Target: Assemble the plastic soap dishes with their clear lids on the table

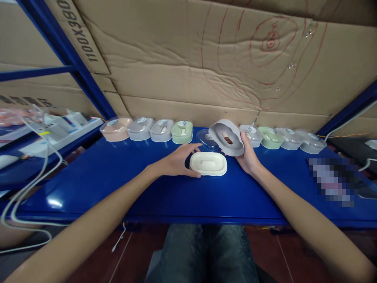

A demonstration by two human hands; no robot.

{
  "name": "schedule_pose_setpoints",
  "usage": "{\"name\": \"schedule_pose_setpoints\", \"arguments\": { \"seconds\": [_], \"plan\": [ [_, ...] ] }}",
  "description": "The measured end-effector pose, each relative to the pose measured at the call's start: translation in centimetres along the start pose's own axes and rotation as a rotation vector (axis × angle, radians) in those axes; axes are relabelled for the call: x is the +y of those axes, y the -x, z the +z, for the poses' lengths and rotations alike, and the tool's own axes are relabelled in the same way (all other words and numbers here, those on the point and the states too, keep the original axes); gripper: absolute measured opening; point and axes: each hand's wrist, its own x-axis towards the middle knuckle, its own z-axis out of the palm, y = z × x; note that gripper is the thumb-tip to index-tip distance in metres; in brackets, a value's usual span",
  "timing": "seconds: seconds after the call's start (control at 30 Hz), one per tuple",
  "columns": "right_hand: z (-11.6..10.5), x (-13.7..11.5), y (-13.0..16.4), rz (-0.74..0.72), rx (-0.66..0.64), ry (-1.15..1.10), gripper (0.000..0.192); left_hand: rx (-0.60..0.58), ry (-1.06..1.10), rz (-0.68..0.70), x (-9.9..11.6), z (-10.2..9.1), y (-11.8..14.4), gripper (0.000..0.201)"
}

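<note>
Holding tilted grey oval plastic box (pixel 226 137) in closed right hand (pixel 249 155) above blue surface (pixel 118 181) | left hand (pixel 178 161) open, touching cream oval plastic tray (pixel 208 163) | risk: contents (small, unclear) may spill; elbow could knock lidded row (pixel 147 129).

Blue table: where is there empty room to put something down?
The blue table is bare along the near edge, in front of the cream tray, and on the wide stretch left of the left hand. The back is crowded: a row of lidded boxes lines the cardboard wall. The right hand holds a grey tray there.
</note>
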Motion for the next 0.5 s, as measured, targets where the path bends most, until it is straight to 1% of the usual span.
{"name": "schedule_pose_setpoints", "arguments": {
  "seconds": [0.1, 0.2, 0.3, 0.37, 0.5],
  "plan": [
    [-0.1, 0.3, -0.2, -0.017, -0.015, 0.035, 0.075, 0.009, -0.004, 0.006, 0.0, 0.1, 0.0, 0.115],
    [-0.7, 1.3, -0.7, -0.115, -0.065, 0.242, 0.079, 0.011, -0.004, 0.001, -0.1, 0.1, 0.0, 0.116],
    [-1.2, 2.1, -1.0, -0.227, -0.058, 0.462, 0.08, 0.006, -0.006, 0.001, 0.0, 0.1, -0.1, 0.118],
    [-1.2, 2.3, -0.9, -0.313, -0.064, 0.565, 0.074, 0.011, -0.011, 0.016, 0.3, -0.1, -0.1, 0.116],
    [-0.9, 2.0, -0.2, -0.46, -0.167, 0.658, 0.059, 0.012, -0.024, 0.04, 0.6, -0.4, -0.2, 0.097]
  ]
}}
